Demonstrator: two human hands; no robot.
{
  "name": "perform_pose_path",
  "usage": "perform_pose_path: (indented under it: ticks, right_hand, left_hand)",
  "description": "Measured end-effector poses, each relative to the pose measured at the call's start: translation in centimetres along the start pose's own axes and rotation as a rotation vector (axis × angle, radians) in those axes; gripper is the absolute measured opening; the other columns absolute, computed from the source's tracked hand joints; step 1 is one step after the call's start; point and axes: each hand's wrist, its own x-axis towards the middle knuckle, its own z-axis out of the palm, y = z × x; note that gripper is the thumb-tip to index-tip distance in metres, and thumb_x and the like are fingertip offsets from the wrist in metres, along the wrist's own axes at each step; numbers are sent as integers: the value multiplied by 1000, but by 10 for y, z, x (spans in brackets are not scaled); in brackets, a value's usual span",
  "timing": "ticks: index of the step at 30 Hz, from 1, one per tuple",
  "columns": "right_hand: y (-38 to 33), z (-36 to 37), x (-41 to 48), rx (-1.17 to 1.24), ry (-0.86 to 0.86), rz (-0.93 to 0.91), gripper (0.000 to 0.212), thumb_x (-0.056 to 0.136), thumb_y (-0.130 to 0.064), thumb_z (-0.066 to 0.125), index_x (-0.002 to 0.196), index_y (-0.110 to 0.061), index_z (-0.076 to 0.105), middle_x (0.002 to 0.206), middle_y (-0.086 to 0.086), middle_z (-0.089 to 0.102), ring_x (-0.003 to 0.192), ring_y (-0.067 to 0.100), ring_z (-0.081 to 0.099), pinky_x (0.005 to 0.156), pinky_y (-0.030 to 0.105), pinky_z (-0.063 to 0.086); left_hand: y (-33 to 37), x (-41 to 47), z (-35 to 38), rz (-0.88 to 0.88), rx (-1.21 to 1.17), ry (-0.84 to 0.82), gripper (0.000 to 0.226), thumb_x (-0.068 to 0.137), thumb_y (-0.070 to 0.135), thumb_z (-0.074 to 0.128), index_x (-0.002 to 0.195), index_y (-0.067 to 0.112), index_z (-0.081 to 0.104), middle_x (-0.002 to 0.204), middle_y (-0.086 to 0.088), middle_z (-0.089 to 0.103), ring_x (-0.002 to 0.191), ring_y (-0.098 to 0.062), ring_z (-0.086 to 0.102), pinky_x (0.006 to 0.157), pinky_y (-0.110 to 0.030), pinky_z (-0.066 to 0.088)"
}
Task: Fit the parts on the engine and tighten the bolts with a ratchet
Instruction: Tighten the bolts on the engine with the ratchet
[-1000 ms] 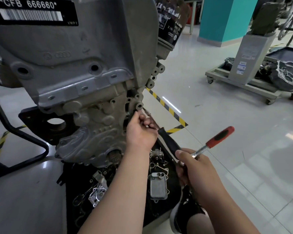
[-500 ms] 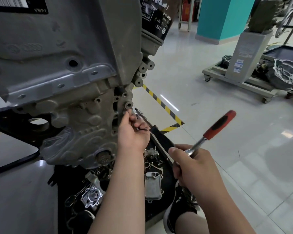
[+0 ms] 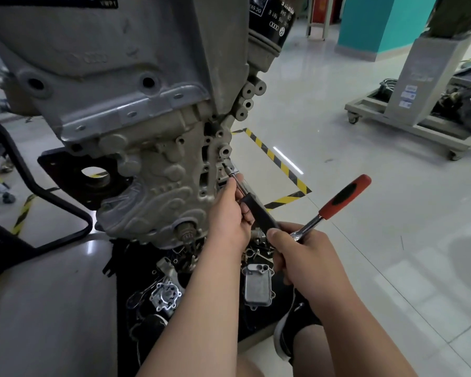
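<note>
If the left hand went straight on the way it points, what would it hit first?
Probably the engine: the long bolt pinched in the left hand aims its tip at a recess below a round boss; depth is unclear.

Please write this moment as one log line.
left hand pinches bolt at engine | right hand holds ratchet | ratchet not on bolt

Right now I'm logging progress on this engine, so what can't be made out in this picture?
Ratchet head: head view, buried in the right hand.
Rod tip at the engine: too small and shadowed to tell if it is seated; the left hand covers its lower part.
Label: cut off by the top edge.
Parts on the mat: partly behind the left forearm, dim.
</note>
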Motion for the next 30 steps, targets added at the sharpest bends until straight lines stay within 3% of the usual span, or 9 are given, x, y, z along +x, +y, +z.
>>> perform_pose_path:
  ticks: [2, 5, 11, 19, 23, 30]
  right_hand:
    - [0, -1, 3, 22, -7, -1, 18, 89, -31, 57, 86, -42, 70, 51, 0, 56, 44, 10, 48, 48, 24, 43]
    - [-3, -2, 7, 51, -15, -2, 20, 90, -28, 57, 84, -41, 71, 51, 0, 55, 43, 11, 46, 44, 19, 41]
    - [-5, 1, 15, 59, -1, 52, 16, 92, -26, 58, 85, -28, 72, 50, 2, 56, 41, 12, 46, 42, 18, 40]
    - [2, 7, 14, 33, -5, 46, 15, 92, -28, 58, 87, -31, 72, 52, 1, 57, 41, 12, 45, 43, 19, 39]
    - [3, 9, 13, 22, -8, 26, 19, 92, -29, 57, 83, -34, 72, 51, 1, 57, 42, 12, 46, 43, 19, 41]
    - [5, 10, 11, 11, -3, -10, 18, 91, -31, 56, 82, -33, 71, 51, 1, 56, 43, 11, 47, 47, 22, 41]
  left_hand:
    - [3, 2, -1, 18, 18, -27, 25, 100, 33, 50, 92, 20, 70, 54, 9, 35, 36, -4, 27, 35, -17, 24]
    - [10, 6, -1, 37, 25, -74, 23, 101, 29, 49, 92, 18, 66, 73, 9, 46, 40, -5, 26, 36, -17, 22]
    - [12, 12, -3, 58, 47, -89, 24, 103, 25, 45, 90, 18, 65, 58, 8, 34, 42, -6, 22, 39, -19, 18]
    - [10, 9, -7, 36, 5, -59, 24, 102, 26, 48, 83, 16, 61, 59, 13, 48, 37, -5, 26, 35, -17, 22]
    - [11, 6, -7, 26, -15, -59, 25, 101, 26, 49, 90, 19, 70, 48, 12, 38, 35, -4, 30, 33, -17, 25]
    - [10, 5, -4, 31, -14, -70, 24, 101, 24, 50, 91, 17, 70, 47, 13, 42, 35, -4, 30, 33, -17, 26]
